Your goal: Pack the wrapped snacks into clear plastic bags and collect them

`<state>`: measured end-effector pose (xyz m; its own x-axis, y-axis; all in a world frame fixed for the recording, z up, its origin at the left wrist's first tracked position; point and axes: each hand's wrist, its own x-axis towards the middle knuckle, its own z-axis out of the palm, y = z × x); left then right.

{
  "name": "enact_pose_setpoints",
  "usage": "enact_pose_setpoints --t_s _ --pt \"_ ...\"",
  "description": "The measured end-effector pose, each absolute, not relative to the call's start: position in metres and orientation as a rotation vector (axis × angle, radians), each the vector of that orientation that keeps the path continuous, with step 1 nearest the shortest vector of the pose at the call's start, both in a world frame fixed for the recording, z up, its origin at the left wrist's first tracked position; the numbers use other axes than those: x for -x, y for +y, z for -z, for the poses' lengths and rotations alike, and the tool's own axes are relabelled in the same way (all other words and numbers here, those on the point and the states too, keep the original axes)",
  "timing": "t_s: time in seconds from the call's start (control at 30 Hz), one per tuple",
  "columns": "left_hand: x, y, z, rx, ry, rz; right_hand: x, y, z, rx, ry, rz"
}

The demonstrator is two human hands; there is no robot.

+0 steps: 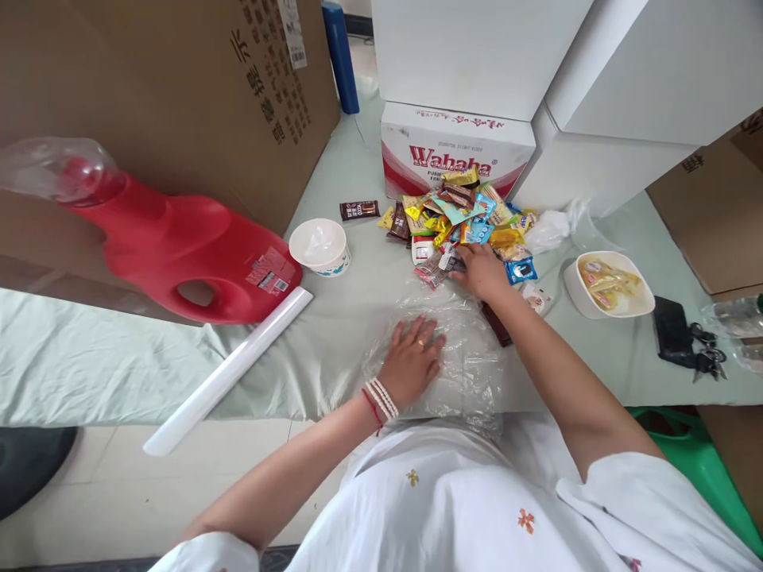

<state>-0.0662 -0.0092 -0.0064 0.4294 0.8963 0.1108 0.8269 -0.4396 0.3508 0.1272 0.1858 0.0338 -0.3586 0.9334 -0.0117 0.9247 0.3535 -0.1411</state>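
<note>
My left hand (412, 361) lies flat with its fingers spread on a crumpled clear plastic bag (470, 361) at the table's near edge. Above it, my right hand (482, 272) reaches into the near side of a heap of small wrapped snacks (458, 210). Its fingers are apart and touch a small black-and-white packet (451, 260); no firm grip shows. Close by lie a blue packet (521, 270) and a pinkish clear packet (430, 272). A dark brown wrapped bar (496, 324) is partly hidden under my right forearm.
A white paper cup (322, 248) and brown packet (359, 210) are left of the heap. Further left lie a red jug (196, 246) and white roll (230, 373). Behind stands a Wahaba carton (411, 151). A white tub (640, 302), black pouch (672, 330) and scissors (709, 361) are right.
</note>
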Motion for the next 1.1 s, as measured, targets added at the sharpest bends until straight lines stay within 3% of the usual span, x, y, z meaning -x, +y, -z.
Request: enact_pose_setpoints --t_s 0.23,0.37,0.5,0.73,0.87,0.97,1.1 --pt "0.061 -0.03 0.028 -2.261 1.779 -0.333 -0.133 0.186 -0.018 1.665 -2.36 -0.266" --pt "0.056 -0.027 0.023 -2.207 1.816 -0.315 -0.156 0.154 -0.065 1.61 -1.955 -0.302" --pt "0.053 -0.024 0.023 -2.177 1.817 -0.333 -0.146 0.095 -0.103 1.454 -2.11 -0.167" --pt "0.072 -0.033 0.023 -2.069 1.82 -0.634 -0.11 0.036 -0.037 1.47 -2.763 -0.316" --pt "0.098 -0.041 0.019 -2.164 1.822 -0.624 -0.119 0.075 -0.043 1.391 -2.875 -0.572" --pt "0.112 -0.044 0.022 -2.16 1.854 -0.514 -0.118 0.132 -0.057 1.488 -2.789 -0.414" --pt "0.119 -0.05 0.029 -2.171 1.84 -0.459 -0.094 0.195 -0.047 1.3 -2.888 -0.306"
